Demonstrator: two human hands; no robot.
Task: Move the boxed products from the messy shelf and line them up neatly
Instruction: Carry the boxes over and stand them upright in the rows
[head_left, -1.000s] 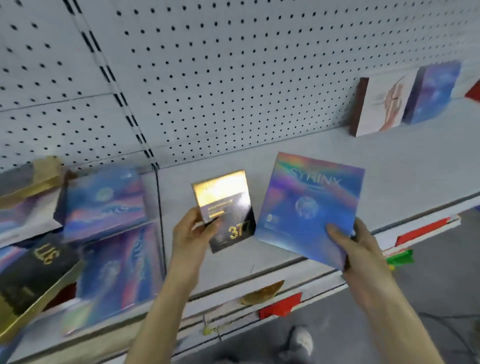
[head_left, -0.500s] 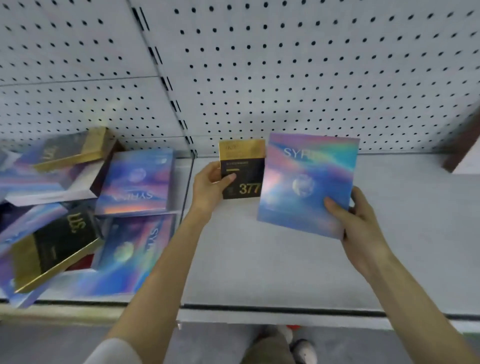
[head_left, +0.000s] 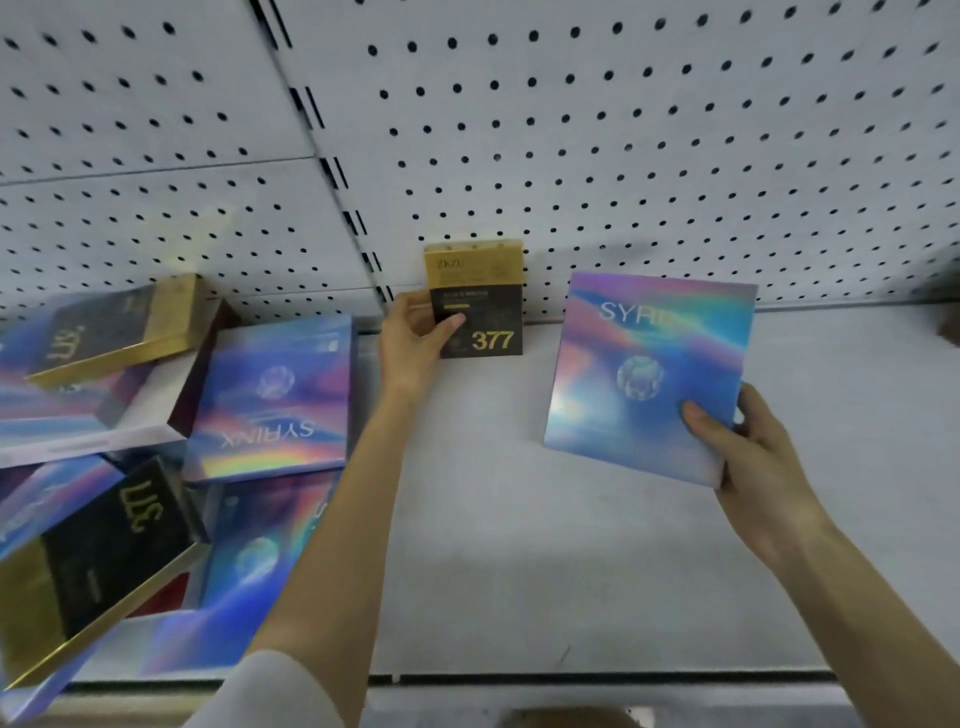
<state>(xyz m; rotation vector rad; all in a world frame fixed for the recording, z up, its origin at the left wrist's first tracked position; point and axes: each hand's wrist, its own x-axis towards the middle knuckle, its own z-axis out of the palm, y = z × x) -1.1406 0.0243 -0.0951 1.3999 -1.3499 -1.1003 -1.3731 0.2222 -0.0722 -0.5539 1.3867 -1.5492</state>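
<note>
Far left, messy pile on the left shelf bay: tilted black-and-gold rectangular carton (head_left: 98, 566) at the front, and a flat iridescent blue-pink cardboard box (head_left: 270, 400) lying face up with its "SYRINX" print upside-down. More boxes are under and behind, overlapping, none lined up.

Centre: left hand (head_left: 415, 345) grips the small black-and-gold "377" cardboard box (head_left: 478, 306) by its left edge, thumb across the front, fingers behind it. Box is upright, long axis vertical, face to camera, back close to the white perforated pegboard wall (head_left: 623, 130). Cannot tell if its base is down on the grey shelf board (head_left: 519, 545) or just above it.

Right: right hand (head_left: 753, 452) pinches the big square iridescent blue-pink "SYRINX" box (head_left: 649, 374) at its lower right corner, thumb on the front. The box is held off the board, slightly tilted, and forward of the wall.

Key relation: big box sits right of the 377 box with a clear gap, and nearer the camera. Likely next: push it back and left to stand beside the 377 box. Right hand is the one nearer that spot.
</note>
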